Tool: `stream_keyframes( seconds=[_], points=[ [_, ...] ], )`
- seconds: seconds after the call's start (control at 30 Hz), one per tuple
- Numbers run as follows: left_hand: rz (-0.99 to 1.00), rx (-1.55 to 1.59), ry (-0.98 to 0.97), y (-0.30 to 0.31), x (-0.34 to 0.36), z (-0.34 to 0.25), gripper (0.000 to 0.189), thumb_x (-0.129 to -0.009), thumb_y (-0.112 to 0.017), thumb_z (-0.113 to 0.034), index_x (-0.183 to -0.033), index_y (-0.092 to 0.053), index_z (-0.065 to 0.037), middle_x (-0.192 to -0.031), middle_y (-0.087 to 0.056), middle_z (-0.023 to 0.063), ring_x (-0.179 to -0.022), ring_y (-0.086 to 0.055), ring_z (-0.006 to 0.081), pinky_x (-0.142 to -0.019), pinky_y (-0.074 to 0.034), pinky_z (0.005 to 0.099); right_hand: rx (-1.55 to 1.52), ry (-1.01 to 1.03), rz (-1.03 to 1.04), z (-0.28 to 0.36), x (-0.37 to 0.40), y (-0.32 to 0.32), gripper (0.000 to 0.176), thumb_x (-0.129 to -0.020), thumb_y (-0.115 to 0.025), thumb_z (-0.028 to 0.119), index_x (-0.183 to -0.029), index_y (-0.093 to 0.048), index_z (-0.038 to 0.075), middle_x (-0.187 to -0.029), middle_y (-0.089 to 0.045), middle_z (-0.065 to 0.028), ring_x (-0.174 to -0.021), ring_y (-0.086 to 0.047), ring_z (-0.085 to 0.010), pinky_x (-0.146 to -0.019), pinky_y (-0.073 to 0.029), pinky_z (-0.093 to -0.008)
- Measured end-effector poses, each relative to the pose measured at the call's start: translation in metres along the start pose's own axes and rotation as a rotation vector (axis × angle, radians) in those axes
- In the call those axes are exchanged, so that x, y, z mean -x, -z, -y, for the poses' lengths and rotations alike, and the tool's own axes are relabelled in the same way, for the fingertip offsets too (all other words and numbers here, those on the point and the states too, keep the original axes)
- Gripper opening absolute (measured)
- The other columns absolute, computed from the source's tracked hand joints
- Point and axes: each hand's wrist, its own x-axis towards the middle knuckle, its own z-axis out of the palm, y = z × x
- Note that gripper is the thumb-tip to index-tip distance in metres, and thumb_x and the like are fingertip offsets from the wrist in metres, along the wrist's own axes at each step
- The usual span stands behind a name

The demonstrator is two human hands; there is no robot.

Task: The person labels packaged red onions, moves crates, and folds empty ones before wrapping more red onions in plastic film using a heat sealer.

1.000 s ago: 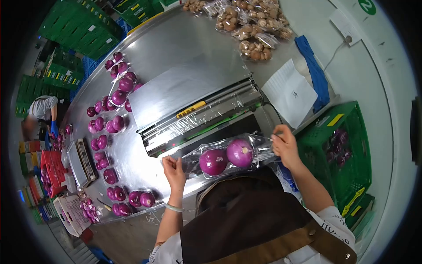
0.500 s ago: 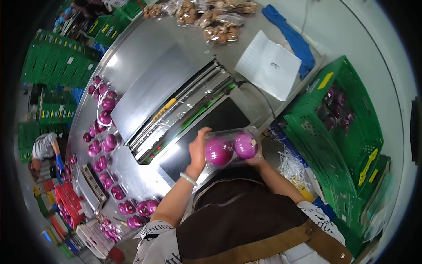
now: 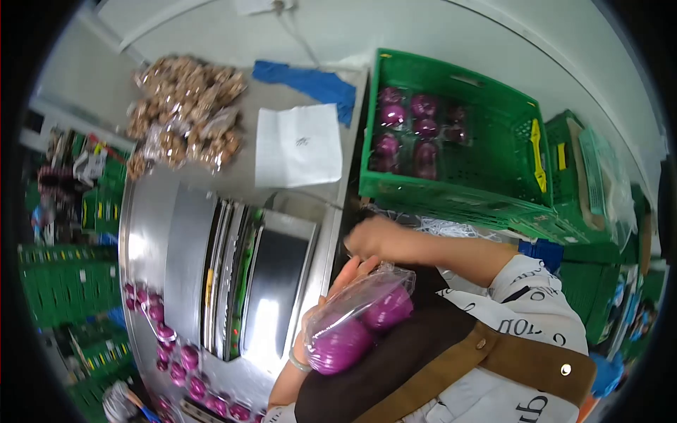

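Observation:
A clear plastic pack [image 3: 360, 299] with two red onions [image 3: 340, 347] inside lies against my left hand [image 3: 317, 317], which grips it from the far side, close to my apron. The fingertips of that hand stick out past the pack's upper edge. Just above them is my right hand [image 3: 370, 240], off the pack and blurred, its fingers bent down and mostly hidden. Left of both hands stands a film sealing machine [image 3: 236, 275] with a dark plate.
To the right, a green crate [image 3: 458, 190] contains several packs of red onions [image 3: 424, 106]. Bagged mushrooms [image 3: 187, 113], a paper sheet [image 3: 297, 148] and a blue cloth [image 3: 303, 81] lie on the metal table [image 3: 148, 233]. More onions [image 3: 189, 357] line its lower left edge.
My view has turned right toward the crate. My right hand has come off the onion pack. The pack, now in my left hand alone, is tilted and lower, nearer my apron.

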Motion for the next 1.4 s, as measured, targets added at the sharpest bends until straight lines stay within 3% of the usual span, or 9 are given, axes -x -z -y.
stream_keyframes(
  seconds=[0.07,0.33,0.43,0.5,0.6,1.1,1.2,1.27,1.4],
  points=[
    [-0.057,0.016,0.123,-0.004,-0.016,0.0,0.035,-0.089,-0.057,-0.011,-0.122,-0.044,-0.008,-0.103,-0.054,0.0101,-0.1,-0.053,0.0269,-0.092,-0.044,0.0404,-0.835,0.119,-0.399,-0.009,0.066,0.052,0.043,-0.089,-0.052,0.044,-0.109,-0.061,0.007,-0.098,-0.067,-0.0184,-0.087,-0.066,-0.034,-0.072,-0.051,-0.0412],
    [-0.444,-0.079,0.328,0.022,-0.088,0.039,0.034,-0.088,-0.059,-0.014,-0.119,-0.048,-0.008,-0.112,-0.056,0.0123,-0.097,-0.056,0.0265,-0.093,-0.044,0.0412,-0.927,0.52,-0.28,-0.053,0.084,0.059,0.051,-0.093,-0.047,0.047,-0.12,-0.056,0.005,-0.112,-0.063,-0.0165,-0.104,-0.059,-0.0285,-0.09,-0.045,-0.0366],
    [-0.454,-0.048,0.284,-0.004,-0.138,0.036,0.024,-0.088,-0.059,-0.011,-0.111,-0.053,-0.007,-0.112,-0.059,0.014,-0.089,-0.059,0.0206,-0.084,-0.049,0.0352,-1.38,0.41,-0.563,-0.148,0.086,0.013,0.049,-0.095,-0.045,0.044,-0.126,-0.056,0.008,-0.118,-0.06,-0.0073,-0.106,-0.054,-0.019,-0.093,-0.043,-0.0334],
    [-0.461,0.024,0.206,0.019,-0.147,0.032,0.019,-0.089,-0.057,-0.005,-0.108,-0.055,-0.007,-0.106,-0.062,0.0129,-0.084,-0.059,0.0187,-0.079,-0.048,0.0321,-1.668,-0.234,-0.774,-0.205,0.133,0.004,0.048,-0.093,-0.051,0.04,-0.131,-0.052,0.013,-0.119,-0.059,-0.0064,-0.104,-0.054,-0.0187,-0.09,-0.044,-0.033],
    [-0.537,0.105,0.103,0.042,-0.154,0.023,0.011,-0.089,-0.055,-0.004,-0.099,-0.057,-0.007,-0.092,-0.063,0.0086,-0.078,-0.058,0.0171,-0.073,-0.046,0.029,-2.135,-0.13,-1.218,-0.313,0.173,-0.035,0.046,-0.093,-0.052,0.042,-0.122,-0.056,0.006,-0.111,-0.061,-0.0064,-0.099,-0.058,-0.0197,-0.091,-0.046,-0.0371],
    [-0.73,0.161,0.102,0.041,-0.17,0.023,0.006,-0.088,-0.054,-0.003,-0.091,-0.053,-0.008,-0.085,-0.058,0.0079,-0.071,-0.05,0.0163,-0.068,-0.04,0.0291,-1.539,-1.018,-1.447,-0.532,0.142,-0.171,0.059,-0.098,-0.039,0.045,-0.14,-0.041,0.003,-0.139,-0.046,-0.014,-0.126,-0.045,-0.0232,-0.105,-0.032,-0.034],
    [-0.735,0.165,0.07,0.046,-0.163,0.025,0.004,-0.087,-0.054,-0.003,-0.089,-0.055,-0.006,-0.086,-0.06,0.0088,-0.07,-0.049,0.0159,-0.067,-0.041,0.029,-0.386,-1.188,-1.003,-0.613,0.138,-0.245,0.046,-0.097,-0.04,0.04,-0.12,-0.057,0.005,-0.115,-0.06,-0.0218,-0.102,-0.06,-0.0331,-0.089,-0.046,-0.0416],
    [-0.728,0.164,0.055,0.042,-0.158,0.023,0.005,-0.087,-0.054,-0.003,-0.091,-0.056,-0.005,-0.086,-0.06,0.0074,-0.072,-0.05,0.0138,-0.066,-0.041,0.0274,-0.478,-1.247,-0.805,-0.637,0.14,-0.256,0.043,-0.094,-0.044,0.04,-0.108,-0.064,0.005,-0.104,-0.065,-0.0181,-0.089,-0.063,-0.0325,-0.08,-0.049,-0.0428],
    [-0.644,0.304,-0.109,0.069,-0.111,0.021,0.002,-0.09,-0.054,-0.006,-0.091,-0.055,-0.008,-0.095,-0.059,0.0076,-0.077,-0.052,0.0142,-0.07,-0.044,0.027,0.024,-1.03,-1.331,-0.575,0.157,-0.159,0.042,-0.093,-0.053,0.023,-0.123,-0.05,-0.007,-0.117,-0.055,-0.027,-0.104,-0.058,-0.0366,-0.088,-0.049,-0.038]
  ],
)
